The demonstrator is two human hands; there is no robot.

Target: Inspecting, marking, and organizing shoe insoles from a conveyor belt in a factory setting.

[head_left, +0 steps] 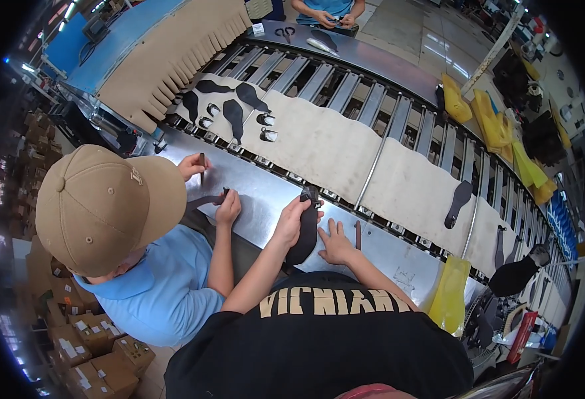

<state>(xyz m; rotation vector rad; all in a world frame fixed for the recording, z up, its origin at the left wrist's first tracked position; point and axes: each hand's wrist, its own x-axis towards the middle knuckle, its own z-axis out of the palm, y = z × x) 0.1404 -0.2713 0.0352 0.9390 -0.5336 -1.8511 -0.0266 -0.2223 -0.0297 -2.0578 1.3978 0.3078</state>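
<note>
My left hand (290, 225) grips a dark shoe insole (304, 236) by its upper end, over the metal worktop. A small shiny black piece (310, 195) sits at that end; whether it is joined to the insole I cannot tell. My right hand (338, 245) rests on the worktop (266, 207) with fingers spread, holding nothing. Just right of it lies a thin brown stick (358, 235). Beyond both hands, a belt (332, 136) carries several dark insoles (233, 118) and small shiny black-and-white pieces (268, 135).
At my left, a co-worker in a tan cap (100, 206) holds a brown tool (202, 166) and a dark piece. Metal rollers (342, 91) run along the belt. A yellow sheet (449, 292) hangs at the table's right edge. Another person (329, 14) works across the line. Cardboard boxes (110, 372) stand lower left.
</note>
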